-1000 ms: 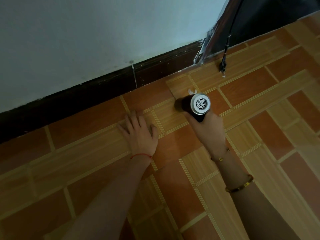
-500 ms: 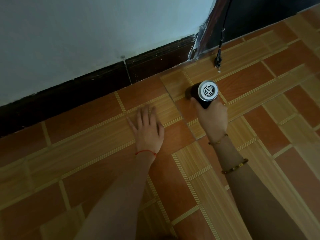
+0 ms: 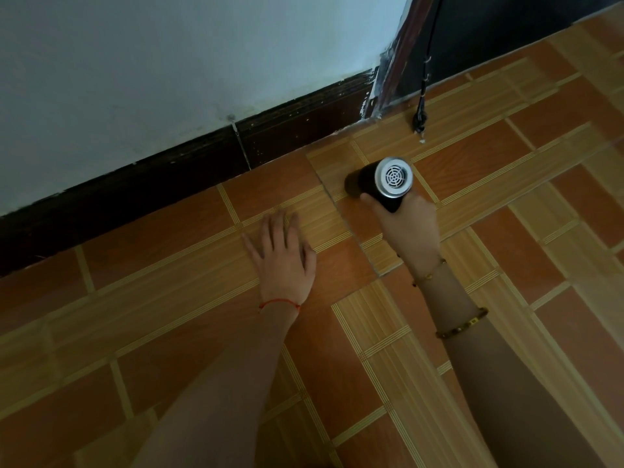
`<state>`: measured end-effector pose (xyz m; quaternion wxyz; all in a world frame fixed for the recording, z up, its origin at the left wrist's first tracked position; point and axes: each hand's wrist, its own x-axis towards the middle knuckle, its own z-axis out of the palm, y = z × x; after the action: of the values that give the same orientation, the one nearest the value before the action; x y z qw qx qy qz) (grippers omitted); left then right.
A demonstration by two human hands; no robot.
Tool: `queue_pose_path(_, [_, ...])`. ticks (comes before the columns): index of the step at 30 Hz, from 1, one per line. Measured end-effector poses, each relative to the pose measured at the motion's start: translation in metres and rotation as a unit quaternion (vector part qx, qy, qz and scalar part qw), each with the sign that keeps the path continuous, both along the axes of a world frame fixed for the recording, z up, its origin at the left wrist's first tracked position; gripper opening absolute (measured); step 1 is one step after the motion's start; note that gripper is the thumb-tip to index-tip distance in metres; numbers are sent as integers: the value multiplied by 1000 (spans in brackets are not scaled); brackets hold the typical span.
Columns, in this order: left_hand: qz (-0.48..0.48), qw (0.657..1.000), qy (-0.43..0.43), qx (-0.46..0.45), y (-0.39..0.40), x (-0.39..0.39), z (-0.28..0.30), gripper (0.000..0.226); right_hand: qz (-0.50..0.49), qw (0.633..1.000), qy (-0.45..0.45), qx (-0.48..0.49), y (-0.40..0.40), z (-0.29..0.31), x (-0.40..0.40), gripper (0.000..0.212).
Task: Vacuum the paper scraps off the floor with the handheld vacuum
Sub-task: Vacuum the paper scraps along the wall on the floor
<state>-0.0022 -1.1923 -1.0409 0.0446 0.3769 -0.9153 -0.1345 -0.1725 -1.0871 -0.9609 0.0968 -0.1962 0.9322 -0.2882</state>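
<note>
Right hand (image 3: 410, 228) wrapped around vacuum (image 3: 381, 182) handle, barrel jutting past knuckles; left hand (image 3: 285, 256) flat, fingers spread, on floor (image 3: 506, 265).

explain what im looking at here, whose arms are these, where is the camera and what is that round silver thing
No machine here: these are a person's two bare arms, seen from a camera worn on their head that looks forward and down. That is why the arms enter from the bottom edge.

The left hand lies flat, palm down, on the tiled floor, with a red string at the wrist. The right hand has its grip closed on a handheld vacuum. The round silver part with the grille is the end of it that faces the camera; the dark end points toward the baseboard under the pale wall.

A black cord hangs down near the corner, with a tiny white fleck below it, perhaps a paper scrap.
</note>
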Motion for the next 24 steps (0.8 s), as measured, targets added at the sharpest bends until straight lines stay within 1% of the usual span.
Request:
queue_pose_path(2, [2, 1000, 8, 2, 0, 0, 0, 57, -33, 999, 14, 10, 0, 1, -6, 66])
queue_pose_path(3, [1, 1000, 12, 2, 0, 0, 0, 57, -32, 999, 14, 10, 0, 3, -8, 67])
queue_pose_path(4, [-1, 1000, 14, 2, 0, 1, 1, 57, -18, 1000, 8, 12, 1, 5, -8, 64])
queue_pose_path(8, [-6, 1000, 16, 4, -1, 2, 2, 59, 98, 994, -39, 5, -1, 9, 6, 43])
queue_pose_path(10, [-13, 1000, 9, 2, -3, 4, 2, 59, 112, 993, -34, -2, -6, 6, 10, 43])
queue_pose_path(15, [-85, 996, -19, -36, -23, 17, 2, 61, 51, 999, 13, -6, -29, 0, -11, 57])
queue_pose_path(17, [-95, 995, -16, -39, -27, 18, 2, 61, 7, 1000, 22, -7, -42, 0, -20, 59])
queue_pose_path(19, [-90, 995, -3, -35, -27, 18, 1, 61, -9, 1000, 19, -5, -57, -2, -22, 61])
queue_pose_path(20, [-88, 996, 4, -34, -26, 19, 1, 61, 3, 1000, 18, -7, -63, -3, -21, 61])
queue_pose_path(22, [-87, 996, 11, -33, -26, 19, 1, 61, 57, 998, 3, -24, -74, -5, -17, 63])
queue_pose_path(24, [-84, 996, 13, -33, -26, 20, 1, 62, 119, 992, -12, -38, -81, -4, -13, 59])
